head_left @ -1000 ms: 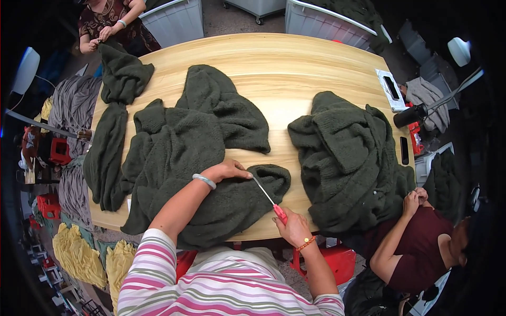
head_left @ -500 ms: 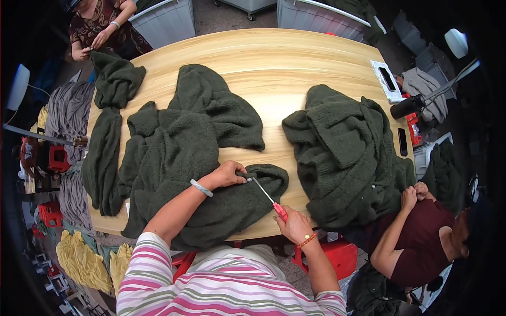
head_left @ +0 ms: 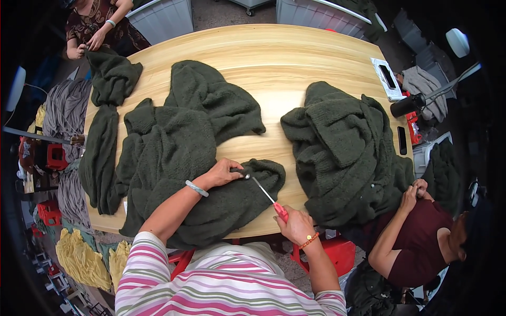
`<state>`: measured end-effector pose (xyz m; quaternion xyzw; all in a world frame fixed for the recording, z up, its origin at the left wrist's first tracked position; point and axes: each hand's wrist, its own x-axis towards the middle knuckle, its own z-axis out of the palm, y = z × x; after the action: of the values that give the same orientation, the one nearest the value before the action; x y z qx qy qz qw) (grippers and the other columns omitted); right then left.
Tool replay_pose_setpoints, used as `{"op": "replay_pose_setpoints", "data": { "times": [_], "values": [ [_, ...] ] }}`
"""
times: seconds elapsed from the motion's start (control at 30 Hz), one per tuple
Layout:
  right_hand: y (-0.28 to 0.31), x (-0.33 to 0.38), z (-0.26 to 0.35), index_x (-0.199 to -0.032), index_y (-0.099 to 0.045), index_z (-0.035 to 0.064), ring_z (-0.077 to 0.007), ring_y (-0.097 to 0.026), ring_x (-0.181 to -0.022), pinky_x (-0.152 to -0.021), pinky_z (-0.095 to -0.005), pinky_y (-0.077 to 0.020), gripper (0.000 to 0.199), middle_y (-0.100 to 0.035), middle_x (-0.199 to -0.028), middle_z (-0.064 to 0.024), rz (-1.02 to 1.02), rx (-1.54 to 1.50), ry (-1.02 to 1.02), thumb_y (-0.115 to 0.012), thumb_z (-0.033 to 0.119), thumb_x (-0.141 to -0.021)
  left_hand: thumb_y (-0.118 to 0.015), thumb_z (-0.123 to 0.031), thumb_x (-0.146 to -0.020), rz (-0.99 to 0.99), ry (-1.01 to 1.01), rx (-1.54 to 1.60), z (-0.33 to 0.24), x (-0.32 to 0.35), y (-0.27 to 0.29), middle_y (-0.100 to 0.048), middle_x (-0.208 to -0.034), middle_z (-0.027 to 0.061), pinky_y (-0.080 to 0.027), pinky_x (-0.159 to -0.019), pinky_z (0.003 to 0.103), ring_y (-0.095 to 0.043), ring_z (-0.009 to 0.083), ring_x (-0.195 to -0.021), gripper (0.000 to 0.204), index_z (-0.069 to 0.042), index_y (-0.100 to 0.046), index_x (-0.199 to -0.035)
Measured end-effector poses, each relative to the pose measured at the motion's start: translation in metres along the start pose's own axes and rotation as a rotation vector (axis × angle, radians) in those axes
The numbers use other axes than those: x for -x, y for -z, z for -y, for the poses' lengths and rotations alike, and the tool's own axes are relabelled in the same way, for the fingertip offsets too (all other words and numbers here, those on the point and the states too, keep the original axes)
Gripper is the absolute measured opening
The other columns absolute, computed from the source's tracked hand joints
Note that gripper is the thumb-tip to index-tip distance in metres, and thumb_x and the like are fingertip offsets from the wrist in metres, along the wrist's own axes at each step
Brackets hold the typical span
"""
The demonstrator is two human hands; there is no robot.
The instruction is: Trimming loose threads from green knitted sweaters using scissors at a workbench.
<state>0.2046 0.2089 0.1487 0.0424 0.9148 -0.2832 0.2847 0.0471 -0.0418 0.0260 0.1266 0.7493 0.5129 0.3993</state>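
Note:
A dark green knit garment lies bunched in front of me. My left hand, a pale bangle on its wrist, pinches the garment's edge between thumb and fingers. Just beside those fingertips sits a small shiny round piece, perhaps a button. My right hand is wrapped round the red handle of a tool with a long thin metal shaft. The shaft points up and left, its tip a little apart from the shiny piece; the tip's shape is too small to tell.
More green knitwear is heaped to the right on the wooden table. Co-workers handle green knitwear at far left and lower right. A phone lies by the right edge, near a lamp arm. A red stool stands below the table.
The tool's tip has come slightly away from the shiny piece. My left hand has shifted a little left with the garment's edge. The whole view has also drifted slightly.

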Motion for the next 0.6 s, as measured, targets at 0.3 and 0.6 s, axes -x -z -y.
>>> {"op": "replay_pose_setpoints", "data": {
  "times": [0.3, 0.6],
  "values": [
    [-0.006, -0.006, -0.004, -0.103, -0.063, 0.0072, -0.0429, -0.064, -0.083, -0.076, -0.0511, -0.0495, 0.029, -0.066, -0.083, -0.0234, 0.014, -0.007, 0.028, -0.064, 0.031, -0.086, -0.068, -0.01, -0.082, -0.016, 0.004, 0.18, 0.004, 0.0, 0.0, -0.068, -0.081, 0.0009, -0.047, -0.067, 0.022, -0.058, 0.0058, -0.073, 0.015, -0.002, -0.072, -0.094],
    [-0.004, -0.01, -0.001, -0.101, -0.062, 0.0067, -0.0438, -0.064, -0.079, -0.074, -0.0524, -0.0493, 0.029, -0.066, -0.079, -0.024, 0.02, -0.018, 0.077, -0.064, 0.031, -0.086, -0.07, -0.012, -0.082, -0.082, 0.004, 0.211, -0.004, 0.004, 0.001, -0.068, -0.078, 0.0021, -0.048, -0.066, 0.025, -0.058, 0.0077, -0.071, 0.016, 0.0, -0.072, -0.093]
  ]
}}
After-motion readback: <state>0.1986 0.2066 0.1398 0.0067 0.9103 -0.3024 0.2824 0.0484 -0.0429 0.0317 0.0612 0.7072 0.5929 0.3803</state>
